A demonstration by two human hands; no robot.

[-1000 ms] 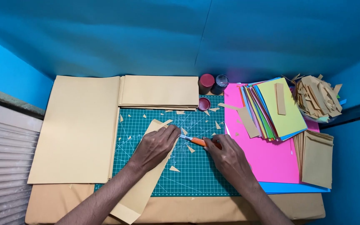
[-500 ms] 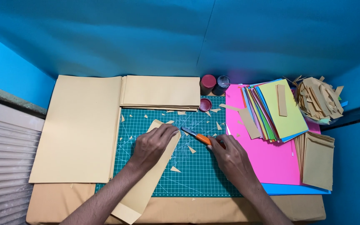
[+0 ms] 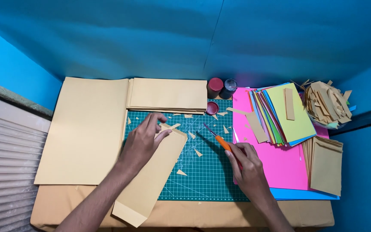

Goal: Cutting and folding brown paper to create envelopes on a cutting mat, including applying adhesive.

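My left hand (image 3: 144, 139) presses flat on the upper end of a long tan paper envelope (image 3: 153, 178) that lies slanted across the green cutting mat (image 3: 202, 174). My right hand (image 3: 247, 165) grips an orange-handled craft knife (image 3: 217, 137), its blade tip pointing up and left over the mat, apart from the envelope. Small tan paper offcuts (image 3: 196, 151) are scattered on the mat between the two hands.
A large tan sheet (image 3: 86, 129) lies at left, a stack of tan envelopes (image 3: 168, 94) behind the mat. Two small jars (image 3: 220, 88) and a red lid (image 3: 211, 107) stand at back. Pink sheet (image 3: 280, 165), coloured papers (image 3: 286, 114), scrap pile (image 3: 325, 103) and finished envelopes (image 3: 325, 165) fill the right.
My right hand has drawn the knife away from the envelope's top corner, to the right and towards me. My left hand has stayed pressing on the envelope.
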